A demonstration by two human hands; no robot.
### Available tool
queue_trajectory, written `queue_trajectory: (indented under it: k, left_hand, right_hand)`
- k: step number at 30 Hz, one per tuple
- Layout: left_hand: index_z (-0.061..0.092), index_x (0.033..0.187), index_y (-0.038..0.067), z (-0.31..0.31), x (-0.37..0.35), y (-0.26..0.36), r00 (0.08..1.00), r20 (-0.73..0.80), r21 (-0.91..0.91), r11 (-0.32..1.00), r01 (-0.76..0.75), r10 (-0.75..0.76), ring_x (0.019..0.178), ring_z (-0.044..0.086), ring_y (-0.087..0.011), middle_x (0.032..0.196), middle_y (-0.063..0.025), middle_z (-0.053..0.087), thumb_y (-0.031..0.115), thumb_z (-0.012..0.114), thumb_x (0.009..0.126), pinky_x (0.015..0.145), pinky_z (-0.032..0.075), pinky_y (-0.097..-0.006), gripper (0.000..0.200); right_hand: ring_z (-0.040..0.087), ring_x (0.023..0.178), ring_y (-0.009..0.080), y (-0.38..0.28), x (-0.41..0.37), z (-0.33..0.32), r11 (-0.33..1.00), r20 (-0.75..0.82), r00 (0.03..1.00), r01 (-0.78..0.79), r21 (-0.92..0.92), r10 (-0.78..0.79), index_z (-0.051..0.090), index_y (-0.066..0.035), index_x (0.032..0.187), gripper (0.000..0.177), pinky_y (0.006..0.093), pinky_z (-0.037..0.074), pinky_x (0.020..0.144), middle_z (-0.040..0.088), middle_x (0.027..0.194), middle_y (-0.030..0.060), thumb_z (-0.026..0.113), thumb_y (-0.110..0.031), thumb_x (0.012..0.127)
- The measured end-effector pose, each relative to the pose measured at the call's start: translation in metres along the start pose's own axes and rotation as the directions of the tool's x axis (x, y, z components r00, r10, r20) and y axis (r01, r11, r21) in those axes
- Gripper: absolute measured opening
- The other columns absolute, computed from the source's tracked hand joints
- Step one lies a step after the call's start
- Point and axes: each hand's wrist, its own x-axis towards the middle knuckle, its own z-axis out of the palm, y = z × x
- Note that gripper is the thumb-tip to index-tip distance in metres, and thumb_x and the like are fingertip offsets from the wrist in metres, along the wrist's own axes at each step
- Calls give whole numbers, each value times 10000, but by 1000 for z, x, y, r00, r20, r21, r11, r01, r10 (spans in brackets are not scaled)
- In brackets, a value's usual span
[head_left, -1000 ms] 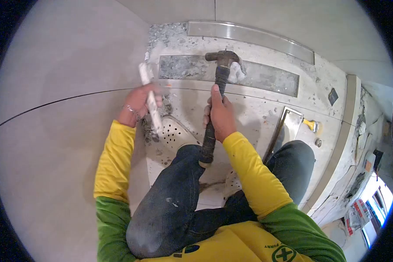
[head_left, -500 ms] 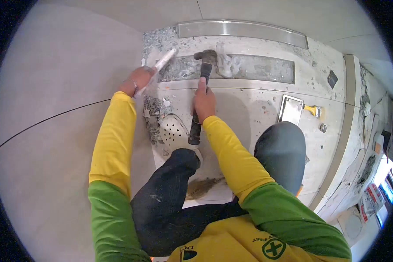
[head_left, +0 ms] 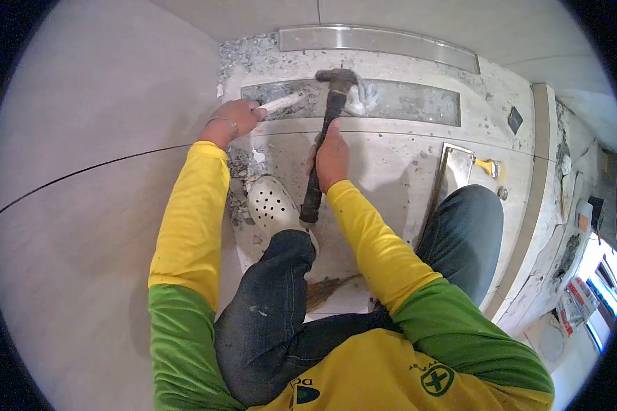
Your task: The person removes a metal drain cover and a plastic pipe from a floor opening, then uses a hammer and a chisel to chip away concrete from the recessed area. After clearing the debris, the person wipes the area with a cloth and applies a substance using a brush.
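Note:
In my left hand (head_left: 234,118) is a pale, dusty chisel (head_left: 282,103), its far end over the left part of a long recess (head_left: 411,104) in the floor. My right hand (head_left: 332,156) is wrapped round the black handle of a hammer (head_left: 334,106). The hammer's dark head is above the middle of the recess, apart from the chisel. Beside the head, a whitish lump (head_left: 362,99) sits in the recess. Rough grey mortar shows in the recess bottom.
A metal strip (head_left: 377,46) lies along the wall. Rubble (head_left: 241,195) lies by my white clog (head_left: 273,202). To the right are a metal tray (head_left: 454,168), a yellow-handled brush (head_left: 487,166), a dark square piece (head_left: 515,120) and a raised ledge (head_left: 524,226). A broom head (head_left: 322,293) lies below.
My left hand has moved right and tilted the chisel flatter, bringing its end over the recess. The hammer has shifted slightly right and its head a little up.

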Motion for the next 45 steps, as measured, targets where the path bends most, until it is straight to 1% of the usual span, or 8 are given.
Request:
queue_trajectory:
  k: [12, 18, 20, 25, 27, 31, 36, 45]
  left_hand:
    - [671, 1157, 120, -8, -12, 13, 996, 22, 67, 994, 85, -87, 1102, 624, -327, 1152, -142, 674, 437, 512, 946, 954, 477, -443, 412]
    - [695, 1067, 87, -18, -16, 30, 999, -6, 81, 995, 52, -52, 1023, 641, -393, 1083, -194, 683, 416, 542, 944, 909, 487, -488, 383]
    - [696, 1072, 91, -21, -19, 38, 998, -19, 102, 993, 56, -54, 1028, 644, -385, 1086, -186, 687, 422, 551, 938, 912, 489, -486, 385]
    - [698, 1086, 69, -23, -23, 44, 990, -5, 134, 981, 139, -140, 1051, 650, -364, 1118, -168, 689, 452, 587, 918, 921, 500, -467, 432]
    - [697, 1089, 63, -24, -19, 39, 989, 57, 108, 985, 132, -139, 1054, 649, -365, 1128, -169, 686, 453, 586, 918, 928, 499, -464, 440]
    - [697, 1095, 53, -33, -19, 44, 985, 89, 132, 982, 132, -144, 1060, 647, -365, 1148, -167, 680, 457, 583, 918, 937, 496, -459, 456]
    - [696, 1103, 47, -35, -11, 48, 990, 49, 160, 979, 124, -134, 1076, 640, -362, 1160, -169, 676, 444, 579, 913, 943, 494, -457, 455]
    - [698, 1107, 49, -41, -5, 42, 986, 46, 214, 966, 146, -160, 1108, 629, -363, 1194, -177, 660, 430, 581, 913, 945, 494, -461, 444]
  right_hand:
    - [545, 677, 342, 5, -3, 3, 942, 55, 998, -21, -334, 42, 574, 21, 827, 683, 450, 442, 659, 574, 734, 184, 278, -564, 1018]
    - [606, 887, 501, -7, -13, 12, 987, -154, 985, -60, 148, 82, 637, 41, 898, 784, 529, 446, 864, 658, 936, 292, 225, -619, 994]
    - [571, 970, 554, 31, 14, 14, 942, 170, 970, -110, -318, 171, 651, 42, 935, 814, 562, 404, 928, 650, 1025, 311, 201, -634, 984]
    - [582, 981, 530, 3, -14, 9, 932, 18, 995, -82, -353, 94, 651, 37, 964, 781, 554, 409, 926, 637, 979, 351, 193, -595, 1001]
    - [554, 509, 228, 8, -17, 9, 997, -196, 980, 58, 59, -45, 577, -13, 756, 747, 395, 448, 515, 567, 619, 112, 272, -657, 981]
    - [468, 402, 202, 56, 25, 2, 917, 78, 995, 81, -390, -55, 497, -80, 720, 671, 359, 421, 415, 492, 563, 62, 284, -662, 977]
    - [464, 395, 237, 6, 12, -5, 988, -207, 978, -3, 153, 35, 462, -85, 694, 671, 376, 409, 402, 450, 524, 54, 319, -685, 958]
    - [488, 413, 215, 39, 33, -12, 979, 86, 992, -75, -189, 93, 496, -81, 721, 658, 369, 429, 410, 469, 547, 65, 318, -665, 967]
